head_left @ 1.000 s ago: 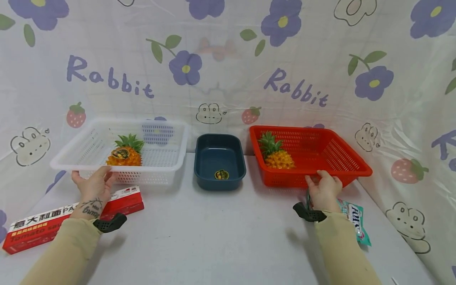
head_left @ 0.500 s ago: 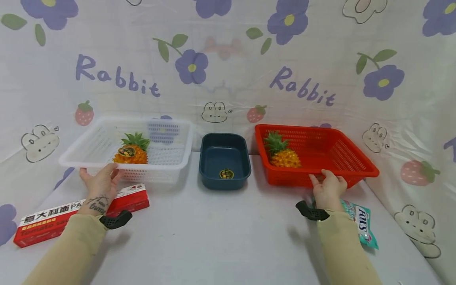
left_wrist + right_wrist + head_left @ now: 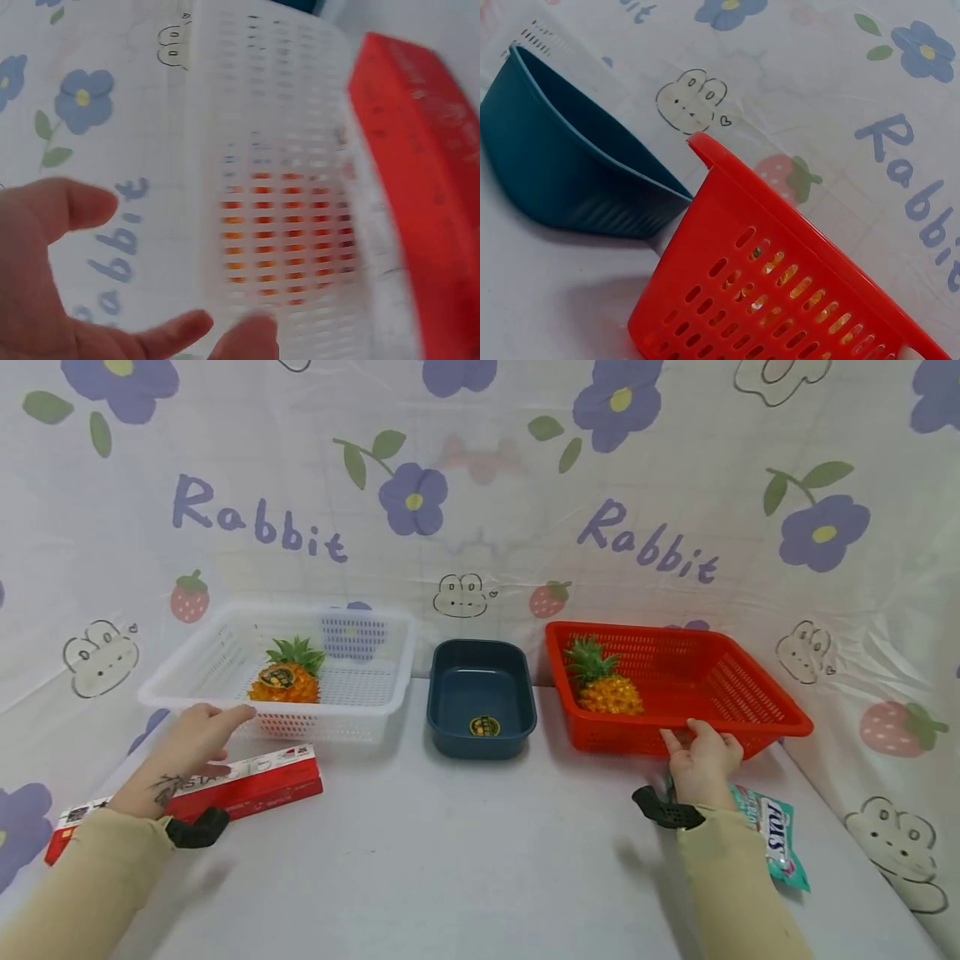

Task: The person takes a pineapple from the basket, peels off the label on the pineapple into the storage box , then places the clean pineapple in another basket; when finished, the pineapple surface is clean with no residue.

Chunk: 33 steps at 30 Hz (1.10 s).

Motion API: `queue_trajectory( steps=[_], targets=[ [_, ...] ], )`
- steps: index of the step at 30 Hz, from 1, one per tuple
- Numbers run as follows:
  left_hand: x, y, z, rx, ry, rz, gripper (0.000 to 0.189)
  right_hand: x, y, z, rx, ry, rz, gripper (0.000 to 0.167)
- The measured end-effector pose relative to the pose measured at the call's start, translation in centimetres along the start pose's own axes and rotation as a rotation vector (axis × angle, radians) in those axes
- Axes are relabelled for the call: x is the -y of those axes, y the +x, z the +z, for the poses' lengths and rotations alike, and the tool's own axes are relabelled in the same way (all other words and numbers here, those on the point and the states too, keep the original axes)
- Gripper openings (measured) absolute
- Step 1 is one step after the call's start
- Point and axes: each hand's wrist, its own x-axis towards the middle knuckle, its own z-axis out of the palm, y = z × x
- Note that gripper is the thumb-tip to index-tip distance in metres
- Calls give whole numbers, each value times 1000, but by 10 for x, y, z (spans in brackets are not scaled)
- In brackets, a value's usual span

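Head view: left hand (image 3: 197, 737) off white basket (image 3: 225, 697), fingers relaxed and spread, index tip near front rim, above red pasta box (image 3: 247, 777). Right hand (image 3: 701, 758) gripping front rim of red basket (image 3: 757, 722), fingers curled over edge. Pineapple (image 3: 287, 675) in white basket; second pineapple (image 3: 606, 681) in red basket. Blue tray (image 3: 482, 693) between baskets. Candy packet (image 3: 780, 847) beside right wrist.

Left wrist view: blurred; fingers (image 3: 67, 206) spread, holding nothing, white basket wall just beyond.

Right wrist view: red basket corner (image 3: 780, 277) close beside blue tray (image 3: 562, 165); hand itself out of view.
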Motion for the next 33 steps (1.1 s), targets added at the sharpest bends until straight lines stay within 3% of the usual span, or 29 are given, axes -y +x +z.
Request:
queue_trajectory(
  steps=[2, 5, 8, 12, 16, 21, 26, 33],
  targets=[
    [-9, -3, -9, -31, 219, 82, 85, 0, 0, 0, -1, -7, 2, 82],
    [-28, -1, -19, -84, 437, 203, 84, 0, -1, 1, 6, -8, 8, 85],
    [-47, 7, -24, -127, 559, 297, 83, 1, -2, 0, 17, -6, 18, 89],
    [-71, 19, -26, -134, 647, 366, 79, 0, -3, -2, 25, -8, 23, 89],
    [-92, 32, -28, -117, 724, 385, 79, 0, -3, -1, 33, -5, 12, 88],
    [-112, 49, -28, -75, 806, 360, 76, 1, -2, -2, 23, -21, -2, 90],
    [-124, 63, -28, -26, 886, 347, 71, 1, -2, -1, 13, -43, -8, 91],
    [-131, 74, -34, 57, 859, 260, 72, 0, -2, -1, 18, -40, -23, 91]
  ],
)
